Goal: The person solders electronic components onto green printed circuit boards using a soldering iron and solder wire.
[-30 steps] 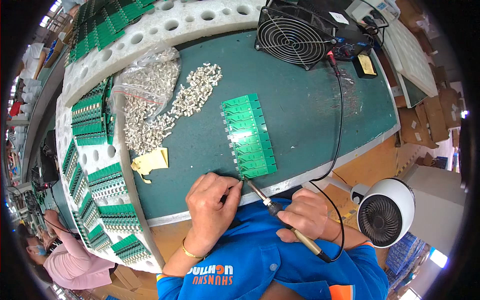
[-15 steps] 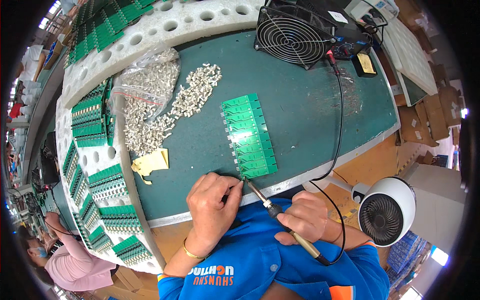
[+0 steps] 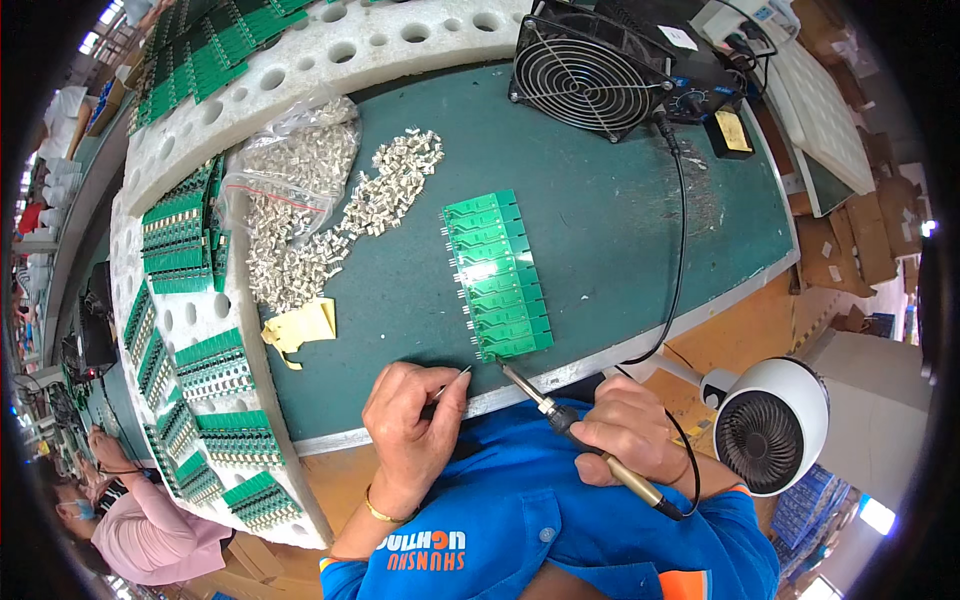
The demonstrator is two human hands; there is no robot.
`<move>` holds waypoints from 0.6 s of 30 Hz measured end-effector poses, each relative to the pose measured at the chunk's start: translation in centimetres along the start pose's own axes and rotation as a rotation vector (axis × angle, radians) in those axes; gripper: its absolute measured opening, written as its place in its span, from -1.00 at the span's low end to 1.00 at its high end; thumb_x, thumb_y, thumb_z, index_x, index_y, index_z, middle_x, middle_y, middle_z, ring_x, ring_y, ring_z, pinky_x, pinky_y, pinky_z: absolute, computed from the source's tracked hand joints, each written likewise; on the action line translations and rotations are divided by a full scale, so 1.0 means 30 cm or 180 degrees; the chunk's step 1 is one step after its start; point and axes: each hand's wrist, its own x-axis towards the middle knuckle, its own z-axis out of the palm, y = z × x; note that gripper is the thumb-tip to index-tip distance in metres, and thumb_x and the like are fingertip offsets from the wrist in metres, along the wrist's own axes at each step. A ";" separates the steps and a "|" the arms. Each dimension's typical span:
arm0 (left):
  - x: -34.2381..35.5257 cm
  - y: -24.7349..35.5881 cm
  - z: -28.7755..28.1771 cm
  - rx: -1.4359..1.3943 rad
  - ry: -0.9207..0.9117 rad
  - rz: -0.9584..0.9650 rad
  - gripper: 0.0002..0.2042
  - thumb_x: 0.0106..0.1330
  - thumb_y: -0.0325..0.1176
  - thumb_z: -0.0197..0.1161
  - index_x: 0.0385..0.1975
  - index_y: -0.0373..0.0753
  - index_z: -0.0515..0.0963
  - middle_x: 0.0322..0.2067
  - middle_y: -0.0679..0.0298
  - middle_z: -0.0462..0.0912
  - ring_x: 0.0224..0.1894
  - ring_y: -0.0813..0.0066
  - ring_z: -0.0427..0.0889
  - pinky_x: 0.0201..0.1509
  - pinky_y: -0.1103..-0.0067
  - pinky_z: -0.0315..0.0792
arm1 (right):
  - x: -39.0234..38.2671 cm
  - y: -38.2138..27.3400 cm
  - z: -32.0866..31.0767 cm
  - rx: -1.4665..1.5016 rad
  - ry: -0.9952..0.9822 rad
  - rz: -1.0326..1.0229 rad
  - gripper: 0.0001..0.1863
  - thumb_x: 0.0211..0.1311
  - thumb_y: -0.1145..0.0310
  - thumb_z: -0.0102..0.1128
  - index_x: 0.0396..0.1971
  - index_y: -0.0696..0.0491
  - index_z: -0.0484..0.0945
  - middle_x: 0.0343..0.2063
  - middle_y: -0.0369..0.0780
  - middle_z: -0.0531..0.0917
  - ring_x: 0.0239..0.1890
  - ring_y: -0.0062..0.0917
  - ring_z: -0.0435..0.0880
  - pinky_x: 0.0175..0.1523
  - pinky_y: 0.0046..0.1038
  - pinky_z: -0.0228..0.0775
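Note:
A green circuit board panel (image 3: 495,280) lies on the bench, with small white connectors sticking out along its left edge. My right hand (image 3: 625,430) is wrapped round a soldering iron (image 3: 630,482), whose tip is close to the panel's near edge; whether it touches cannot be made out. My left hand (image 3: 415,410), left of the iron, pinches a thin solder wire (image 3: 465,371). A gap separates the wire's end from the panel. Left of the panel are a pile of small white connectors (image 3: 390,180) and a plastic bag (image 3: 300,160) full of them.
White foam (image 3: 240,330) holding several finished-looking boards borders the bench at left and back. Yellow paper (image 3: 302,322) lies by the connectors. A black fan (image 3: 590,85) and soldering station (image 3: 695,95) stand at back right, a white fan (image 3: 770,425) at right. A co-worker (image 3: 155,530) sits left.
My left hand has drawn back left from the panel with the wire. The iron and my right hand have shifted slightly right and down.

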 end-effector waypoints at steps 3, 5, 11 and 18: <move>-0.001 0.012 -0.008 -0.0075 0.0199 -0.0179 -0.89 0.13 -0.56 0.40 -0.48 -0.31 0.56 -0.57 0.29 0.50 -0.58 0.55 0.43 -0.50 0.62 0.29 | 0.009 0.010 0.000 0.0128 -0.0003 0.0003 -0.72 0.20 0.23 0.33 -0.31 0.14 0.55 -0.67 -0.28 0.55 -0.68 -0.49 0.50 -0.50 -0.47 0.34; -0.006 -0.005 -0.008 -0.0137 0.0372 -0.0158 -0.88 0.21 -0.55 0.35 -0.44 -0.31 0.50 -0.53 0.30 0.46 -0.59 0.61 0.36 -0.51 0.66 0.26 | 0.006 0.016 -0.001 0.0168 0.0035 0.0027 -0.74 0.19 0.25 0.33 -0.31 0.14 0.55 -0.66 -0.28 0.55 -0.68 -0.48 0.50 -0.50 -0.46 0.34; -0.034 -0.027 -0.017 -0.0540 0.0421 -0.0554 -0.88 0.38 -0.48 0.20 -0.35 -0.29 0.39 -0.50 0.42 0.33 -0.52 0.77 0.25 -0.47 0.75 0.14 | 0.016 0.033 -0.034 0.0390 0.0033 0.0153 -0.76 0.08 0.37 0.38 -0.30 0.13 0.55 -0.63 -0.27 0.56 -0.67 -0.48 0.50 -0.49 -0.43 0.33; -0.025 -0.021 -0.016 -0.0428 0.0518 -0.0519 -0.93 0.30 -0.54 0.19 -0.39 -0.31 0.42 -0.58 0.32 0.35 -0.61 0.62 0.26 -0.53 0.64 0.17 | 0.098 0.042 -0.104 0.0655 -0.0694 0.0500 -0.63 -0.25 0.58 0.51 -0.32 0.02 0.64 -0.49 -0.31 0.54 -0.51 -0.52 0.52 -0.30 -0.39 0.33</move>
